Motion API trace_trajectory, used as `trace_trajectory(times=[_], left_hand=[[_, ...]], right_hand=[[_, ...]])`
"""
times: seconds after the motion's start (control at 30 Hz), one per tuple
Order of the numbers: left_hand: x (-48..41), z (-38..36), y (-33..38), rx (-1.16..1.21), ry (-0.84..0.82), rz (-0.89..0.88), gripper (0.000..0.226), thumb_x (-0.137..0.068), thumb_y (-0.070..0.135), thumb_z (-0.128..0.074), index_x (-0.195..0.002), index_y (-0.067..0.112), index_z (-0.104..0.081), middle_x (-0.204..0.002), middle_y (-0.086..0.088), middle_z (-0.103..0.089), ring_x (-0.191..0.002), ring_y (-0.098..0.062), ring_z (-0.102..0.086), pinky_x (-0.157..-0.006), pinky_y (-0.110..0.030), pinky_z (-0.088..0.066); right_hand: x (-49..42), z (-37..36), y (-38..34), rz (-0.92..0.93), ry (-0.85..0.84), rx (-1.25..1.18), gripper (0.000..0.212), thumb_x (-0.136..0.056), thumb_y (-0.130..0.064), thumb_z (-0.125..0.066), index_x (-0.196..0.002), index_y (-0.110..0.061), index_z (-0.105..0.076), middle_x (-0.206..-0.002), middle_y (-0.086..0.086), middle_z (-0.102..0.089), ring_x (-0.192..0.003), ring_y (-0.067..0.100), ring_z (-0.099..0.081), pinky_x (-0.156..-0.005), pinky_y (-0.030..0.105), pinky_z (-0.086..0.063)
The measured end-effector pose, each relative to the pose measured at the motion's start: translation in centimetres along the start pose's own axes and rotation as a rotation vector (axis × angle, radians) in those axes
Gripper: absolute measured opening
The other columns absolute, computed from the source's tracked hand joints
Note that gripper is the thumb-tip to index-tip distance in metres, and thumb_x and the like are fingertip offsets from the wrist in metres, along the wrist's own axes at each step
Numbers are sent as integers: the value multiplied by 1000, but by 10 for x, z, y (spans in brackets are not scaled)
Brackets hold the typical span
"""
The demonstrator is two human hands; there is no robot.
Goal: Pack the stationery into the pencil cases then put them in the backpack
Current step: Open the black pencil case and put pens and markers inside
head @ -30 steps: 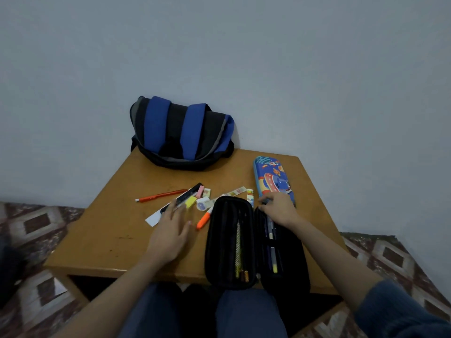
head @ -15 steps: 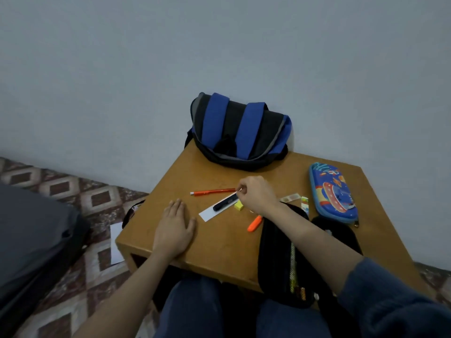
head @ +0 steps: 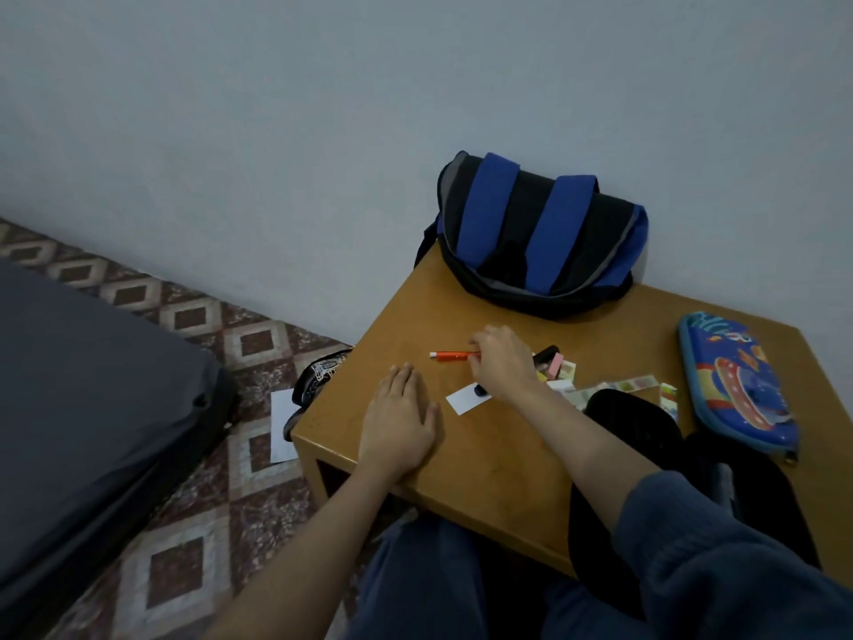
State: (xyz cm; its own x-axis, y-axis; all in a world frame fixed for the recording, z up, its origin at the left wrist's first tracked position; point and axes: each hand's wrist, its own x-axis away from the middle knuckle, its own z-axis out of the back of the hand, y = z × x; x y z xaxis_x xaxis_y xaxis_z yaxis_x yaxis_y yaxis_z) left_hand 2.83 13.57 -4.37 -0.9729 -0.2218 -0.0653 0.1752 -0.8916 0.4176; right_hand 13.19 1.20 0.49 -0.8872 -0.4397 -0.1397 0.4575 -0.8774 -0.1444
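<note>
On the desk (head: 461, 459) my left hand (head: 400, 422) lies flat and open while my right hand (head: 501, 362) closes on the orange pen (head: 450, 356); loose stationery remains, black case (head: 632, 422) open, backpack (head: 537, 237) unfilled.

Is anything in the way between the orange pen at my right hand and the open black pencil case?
Partly. The right hand is at the orange pen. Between it and the black pencil case lie loose stationery: a pink eraser and sticky-note strips. Lifted over them, the pen meets nothing visible.
</note>
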Motion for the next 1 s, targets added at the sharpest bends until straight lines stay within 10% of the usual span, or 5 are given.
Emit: trace_trajectory(times=[0.33, 0.8, 1.0], left_hand=[[-1, -2, -2, 4, 12, -9, 62, -97, 44, -33, -149, 12, -19, -157, 1, -16, -145, -14, -7, -117, -30, -10], [1, -3, -1, -42, 15, 8, 60, -97, 45, -34, -147, 12, -29, -155, -2, -26, -144, -17, -17, -115, -33, -24], [5, -5, 4, -219, 189, -30, 33, -92, 30, -45, -95, 9, -71, -108, -8, -69, -99, -27, -61, -102, -45, -30]], right_hand=[[-1, -12, -5, 119, -7, 203, 26, -91, -10, -49, -116, -10, -58, -120, 6, -51, -114, 24, -42, -94, 33, -38], [22, 62, 24, -83, 443, -506, 16, -90, -8, -54, -105, -6, -60, -93, 10, -62, -85, 23, -59, -76, 37, -49], [66, 86, 79, -325, 469, -602, 4, -84, -4, -61, -88, -4, -59, -79, 6, -60, -75, 20, -58, -73, 31, -46]])
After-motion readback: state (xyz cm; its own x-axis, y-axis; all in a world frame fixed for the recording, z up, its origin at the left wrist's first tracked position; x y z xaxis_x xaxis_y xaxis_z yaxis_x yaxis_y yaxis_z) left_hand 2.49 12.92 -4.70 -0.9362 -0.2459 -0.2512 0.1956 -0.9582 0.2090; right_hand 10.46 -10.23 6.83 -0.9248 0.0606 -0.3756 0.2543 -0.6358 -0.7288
